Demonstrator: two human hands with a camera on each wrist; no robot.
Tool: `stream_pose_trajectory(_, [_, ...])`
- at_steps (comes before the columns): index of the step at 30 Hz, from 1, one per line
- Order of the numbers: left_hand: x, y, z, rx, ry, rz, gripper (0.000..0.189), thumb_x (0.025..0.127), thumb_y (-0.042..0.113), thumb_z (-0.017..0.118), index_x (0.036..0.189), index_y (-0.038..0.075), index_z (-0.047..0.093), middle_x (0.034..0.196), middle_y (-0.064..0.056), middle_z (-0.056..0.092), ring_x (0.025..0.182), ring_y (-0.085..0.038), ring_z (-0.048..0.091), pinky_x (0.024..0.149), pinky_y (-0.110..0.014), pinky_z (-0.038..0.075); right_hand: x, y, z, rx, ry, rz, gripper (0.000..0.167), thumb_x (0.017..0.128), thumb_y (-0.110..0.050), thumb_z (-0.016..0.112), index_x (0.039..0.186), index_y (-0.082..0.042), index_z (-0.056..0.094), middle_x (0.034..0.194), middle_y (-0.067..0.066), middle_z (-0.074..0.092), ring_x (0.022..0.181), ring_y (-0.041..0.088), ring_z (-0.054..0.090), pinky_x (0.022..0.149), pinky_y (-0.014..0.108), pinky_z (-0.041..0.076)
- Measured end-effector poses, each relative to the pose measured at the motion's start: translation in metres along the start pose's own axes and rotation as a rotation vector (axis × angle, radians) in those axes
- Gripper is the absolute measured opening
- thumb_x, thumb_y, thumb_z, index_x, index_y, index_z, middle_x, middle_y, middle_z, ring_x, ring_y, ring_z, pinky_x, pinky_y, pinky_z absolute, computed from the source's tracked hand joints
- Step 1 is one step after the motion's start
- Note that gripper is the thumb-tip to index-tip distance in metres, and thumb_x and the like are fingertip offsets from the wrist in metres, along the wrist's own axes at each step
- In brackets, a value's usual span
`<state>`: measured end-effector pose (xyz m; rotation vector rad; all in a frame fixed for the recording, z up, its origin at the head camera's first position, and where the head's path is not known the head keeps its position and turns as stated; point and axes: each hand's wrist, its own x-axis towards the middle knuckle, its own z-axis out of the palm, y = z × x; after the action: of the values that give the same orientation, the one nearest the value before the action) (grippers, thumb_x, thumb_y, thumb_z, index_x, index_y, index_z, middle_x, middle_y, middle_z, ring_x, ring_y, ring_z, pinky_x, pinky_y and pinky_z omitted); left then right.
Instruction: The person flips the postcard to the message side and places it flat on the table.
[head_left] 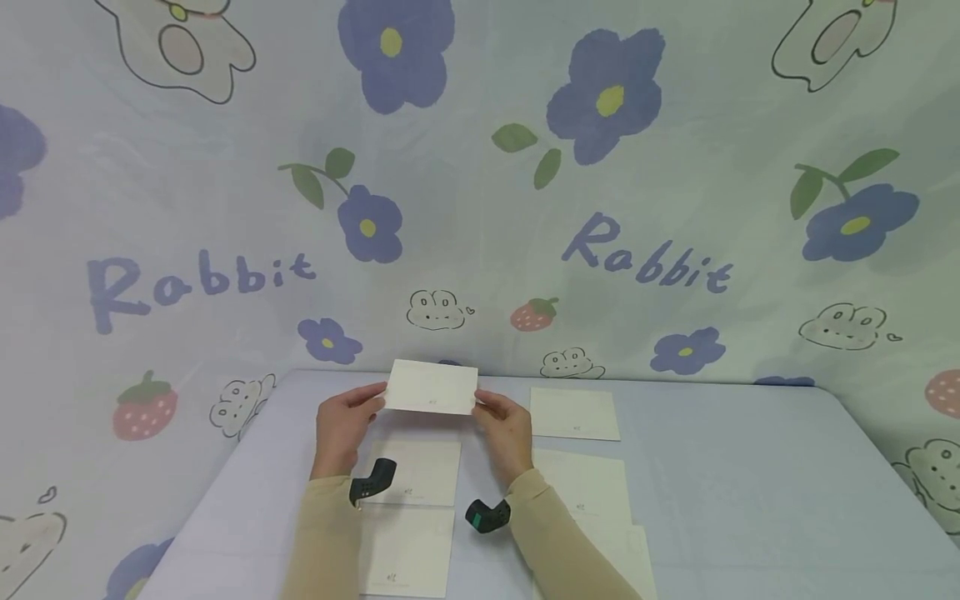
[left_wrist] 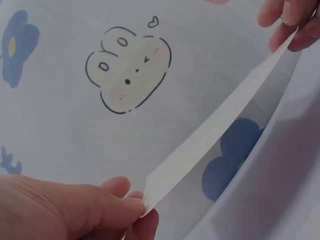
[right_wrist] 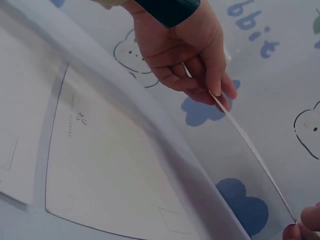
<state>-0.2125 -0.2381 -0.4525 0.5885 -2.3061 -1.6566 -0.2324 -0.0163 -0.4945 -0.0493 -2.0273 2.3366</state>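
Observation:
A white card (head_left: pixel 431 387) is held up at the far edge of the table, its broad side facing me and a small dark mark near its lower edge. At the card's left end, my left hand (head_left: pixel 347 423) pinches it between thumb and fingers. The right hand (head_left: pixel 506 429) grips the opposite end the same way. From the left wrist the card (left_wrist: pixel 215 125) looks like a narrow slanting strip between the left fingers (left_wrist: pixel 120 205) and the right fingertips (left_wrist: pixel 295 17). Seen from the right wrist, it is nearly edge-on below the left hand (right_wrist: pixel 185 55).
Similar white cards lie on the pale table (head_left: pixel 750 483): two in a left column, the nearer one (head_left: pixel 408 550) partly behind the left sleeve, and several on the right, with one (head_left: pixel 575 414) at the back. A printed cloth (head_left: pixel 480 208) hangs behind the table.

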Motion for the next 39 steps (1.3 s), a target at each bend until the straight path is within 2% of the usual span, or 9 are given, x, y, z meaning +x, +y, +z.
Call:
stream_pose_trajectory(9, [0.0,-0.004,0.002,0.087,0.05,0.038,0.028,0.095,0.008,0.064,0.121,0.003,0.073,0.122,-0.02,0.069,0.101,-0.025,0.066,0.076,-0.023,0.049,0.0,0.003,0.002,-0.079,-0.031,0.002,0.024,0.092,-0.001,0.067,0.115,-0.006,0.073,0.12,0.009,0.07,0.113,0.023,0.066,0.096,0.036,0.053])
stream_pose_trajectory(16, [-0.001,-0.005,0.001,0.179,0.024,0.034,0.029,0.096,0.008,0.061,0.122,0.002,0.071,0.125,-0.023,0.066,0.119,-0.036,0.058,0.094,-0.047,0.048,-0.003,0.005,0.002,-0.226,-0.07,-0.026,0.025,0.093,-0.007,0.067,0.117,-0.011,0.074,0.119,0.006,0.07,0.113,0.022,0.064,0.098,0.039,0.052])
stream_pose_trajectory(18, [-0.001,-0.006,0.0,0.21,0.017,0.033,0.029,0.096,0.008,0.061,0.122,0.002,0.071,0.126,-0.023,0.065,0.122,-0.037,0.056,0.096,-0.05,0.047,-0.003,0.007,0.002,-0.26,-0.085,-0.033,0.027,0.093,-0.007,0.067,0.119,-0.011,0.073,0.118,0.006,0.07,0.112,0.022,0.064,0.097,0.039,0.052])
stream_pose_trajectory(26, [-0.001,-0.009,0.002,0.274,0.019,0.025,0.028,0.096,0.005,0.061,0.121,0.001,0.071,0.125,-0.024,0.066,0.127,-0.041,0.053,0.099,-0.052,0.045,-0.002,0.01,0.004,-0.265,-0.152,-0.059,0.043,0.093,-0.002,0.065,0.135,-0.001,0.059,0.129,0.015,0.065,0.118,0.027,0.062,0.099,0.036,0.051])
stream_pose_trajectory(32, [0.0,-0.012,0.004,0.292,0.028,0.026,0.028,0.095,0.003,0.06,0.121,0.001,0.071,0.125,-0.023,0.066,0.128,-0.042,0.052,0.103,-0.054,0.043,-0.003,0.01,0.005,-0.277,-0.169,-0.044,0.045,0.093,-0.003,0.065,0.137,0.0,0.057,0.132,0.017,0.063,0.119,0.029,0.062,0.101,0.037,0.051])
stream_pose_trajectory(39, [0.001,-0.016,0.004,0.318,0.033,0.028,0.029,0.094,0.003,0.06,0.121,0.001,0.072,0.124,-0.024,0.066,0.128,-0.042,0.052,0.103,-0.054,0.042,-0.004,0.013,0.005,-0.333,-0.204,-0.066,0.043,0.093,-0.003,0.067,0.135,0.003,0.057,0.13,0.02,0.063,0.117,0.031,0.063,0.1,0.04,0.051])
